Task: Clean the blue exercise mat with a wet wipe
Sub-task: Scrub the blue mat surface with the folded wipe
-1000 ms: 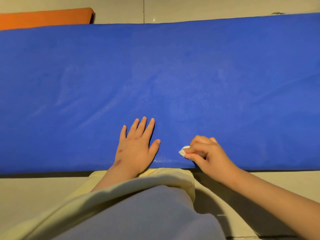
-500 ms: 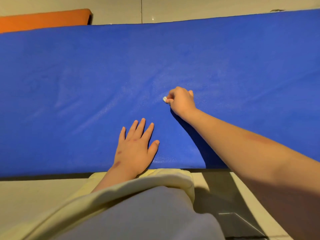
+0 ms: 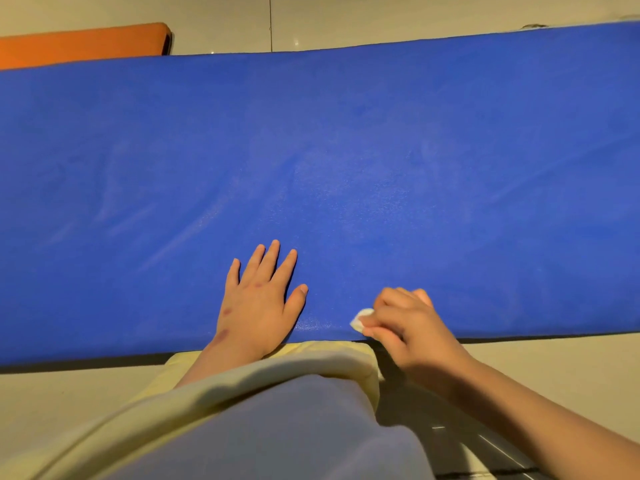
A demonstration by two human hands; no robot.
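Note:
The blue exercise mat [image 3: 311, 150] stretches across the whole view on a pale tiled floor. My left hand [image 3: 259, 303] lies flat on the mat near its front edge, fingers straight and slightly spread. To its right, my right hand [image 3: 405, 323] has its fingers curled round a small bunched white wet wipe [image 3: 360, 320] and holds it against the mat right at the front edge. Only a small corner of the wipe shows past the fingers.
An orange mat [image 3: 83, 43] lies beyond the blue one at the far left. Pale floor tiles [image 3: 554, 368] run along the front edge. My clothed knee, in pale yellow and grey fabric [image 3: 277, 410], fills the bottom centre.
My right hand pushed the wipe away across the mat to its middle, then drew it back to the front edge. The left hand stayed flat in place.

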